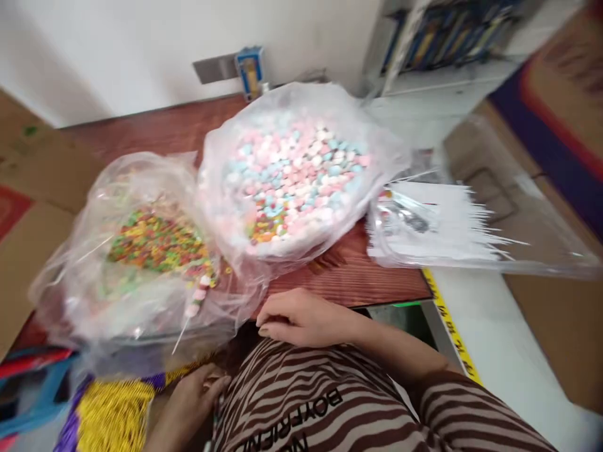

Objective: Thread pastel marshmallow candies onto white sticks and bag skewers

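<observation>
My right hand (306, 319) rests at the table's front edge against my striped shirt, its fingers curled, and nothing can be made out in it. Lower down, beside the shirt, my left hand (191, 402) has bent fingers; what they hold, if anything, is hidden. A large clear bag (301, 182) of pink, white and blue candies lies at the back centre. To its left, another bag (160, 242) holds small green, orange and red rings. A stick of threaded candies (198, 296) lies on that bag's front. White sticks (438, 220) lie in a clear bag at the right.
Reddish wooden table (348, 270) beneath the bags. Cardboard boxes stand at the left (38, 157) and right (556, 113). A small blue box (250, 72) is by the wall. Yellow fringed material (115, 414) hangs at the lower left; a shelf of books (452, 37) stands behind.
</observation>
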`<state>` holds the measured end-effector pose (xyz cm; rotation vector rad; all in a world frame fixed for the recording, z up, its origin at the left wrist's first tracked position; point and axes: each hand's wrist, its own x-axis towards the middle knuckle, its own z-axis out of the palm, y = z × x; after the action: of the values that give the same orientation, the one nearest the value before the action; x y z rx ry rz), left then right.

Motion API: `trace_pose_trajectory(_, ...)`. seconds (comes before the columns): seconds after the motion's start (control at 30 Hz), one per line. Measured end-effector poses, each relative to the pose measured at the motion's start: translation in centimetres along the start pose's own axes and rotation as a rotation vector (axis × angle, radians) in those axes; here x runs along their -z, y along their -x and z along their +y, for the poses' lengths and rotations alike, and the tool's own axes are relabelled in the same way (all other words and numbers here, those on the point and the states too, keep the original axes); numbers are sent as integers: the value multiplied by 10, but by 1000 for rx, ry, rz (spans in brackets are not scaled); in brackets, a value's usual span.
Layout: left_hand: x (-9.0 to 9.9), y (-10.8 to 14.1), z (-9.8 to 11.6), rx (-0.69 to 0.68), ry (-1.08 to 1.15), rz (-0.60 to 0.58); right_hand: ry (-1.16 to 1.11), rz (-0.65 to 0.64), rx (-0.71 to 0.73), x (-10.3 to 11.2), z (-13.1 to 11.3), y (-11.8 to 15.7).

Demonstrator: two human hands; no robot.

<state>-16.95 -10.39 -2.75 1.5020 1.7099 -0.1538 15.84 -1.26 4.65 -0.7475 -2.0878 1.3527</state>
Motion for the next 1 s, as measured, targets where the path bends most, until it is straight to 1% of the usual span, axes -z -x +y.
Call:
trace_pose_trajectory(0.03, 6, -8, 22, -95, 44, -65, 38, 56, 3, 16, -8, 12)
trace_pose_trajectory(0.07, 12, -14, 44, -177, 52, -102, 90, 135, -13, 33, -16, 26)
trace_pose_trajectory(0.1, 18, -17, 65, -256, 35, -126, 172, 249, -42, 51, -23, 40)
trace_pose_trajectory(0.13, 24, -18, 84, -322, 9, -143, 277, 392, -88, 71, -28, 54)
trace_pose_trajectory(0.2, 33, -19, 113, -435, -26, -195, 579, 638, -261, 110, -29, 77)
trace_pose_trajectory(0.23, 36, -20, 123, -484, -33, -210, 757, 702, -400, 129, -26, 85)
trace_pose_trajectory(0.27, 37, -21, 131, -528, -36, -223, 912, 722, -572, 147, -19, 91)
trace_pose_trajectory(0.3, 38, -24, 138, -568, -38, -228, 1008, 658, -761, 161, -11, 94)
trace_pose_trajectory(0.33, 38, -26, 143, -601, -43, -228, 1048, 545, -939, 174, -1, 95)
trace_pose_trajectory(0.37, 37, -30, 147, -628, -52, -227, 1048, 514, -1006, 183, 9, 94)
trace_pose_trajectory(0.43, 33, -36, 155, -666, -76, -210, 1030, 484, -1090, 193, 29, 89)
trace_pose_trajectory(0.53, 25, -41, 159, -697, -98, -177, 1003, 480, -1146, 194, 54, 81)
trace_pose_trajectory(0.63, 19, -44, 153, -683, -90, -179, 961, 481, -1178, 194, 70, 77)
trace_pose_trajectory(0.73, 13, -47, 142, -649, -70, -181, 893, 517, -1173, 200, 77, 80)
trace_pose_trajectory(0.8, 11, -49, 137, -632, -51, -183, 844, 579, -1147, 206, 77, 86)
trace_pose_trajectory(0.87, 9, -50, 135, -626, -36, -186, 795, 675, -1109, 211, 75, 93)
trace_pose_trajectory(1.0, 8, -52, 142, -639, -38, -201, 653, 877, -994, 210, 69, 101)
